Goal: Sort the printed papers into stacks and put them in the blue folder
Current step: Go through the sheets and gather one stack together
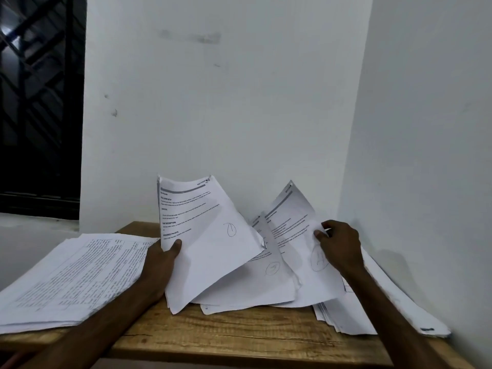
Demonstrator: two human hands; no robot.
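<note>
My left hand (162, 259) grips the left edge of a bundle of printed papers (207, 235), raised and tilted above the wooden table (239, 339); its top sheet bears a circled pen mark. My right hand (339, 243) pinches the edge of another printed sheet (295, 230), lifted upright, with a circled number near its lower part. Between them lies a third sheet (266, 278) with a circled mark. A wide stack of printed papers (72, 278) rests flat at the table's left. Another pile (354, 315) lies at the right under my forearm. No blue folder is visible.
The table stands in a corner between two white walls (239, 102). A dark window with a metal grille (40, 102) is at the far left above a ledge. The table's front edge runs along the bottom of the view.
</note>
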